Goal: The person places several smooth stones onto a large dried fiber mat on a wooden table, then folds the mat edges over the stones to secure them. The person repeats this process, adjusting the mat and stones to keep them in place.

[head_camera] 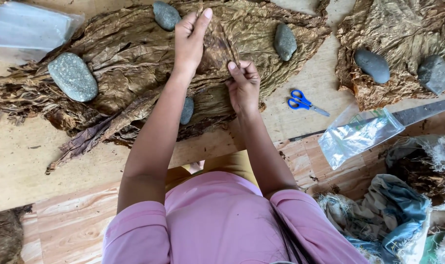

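Note:
A brown dried leaf [217, 46] is held up over a wide pile of flattened dried leaves [129, 58] on a wooden board. My left hand [190, 36] pinches the leaf's upper edge, fingers pointing away. My right hand [243, 85] grips its lower right part, thumb on top. Grey stones weigh the pile down: a big speckled one [72, 77] at the left, one [166, 14] at the top, one [285, 41] at the right, and a small one [187, 110] partly hidden by my left forearm.
Blue-handled scissors [303, 101] lie right of my right hand. A second leaf pile [393, 44] at top right carries two dark stones. A clear plastic bag [357, 134] lies at the board's edge, another [26, 27] at top left. Crumpled cloth and sacking [393, 210] sit at lower right.

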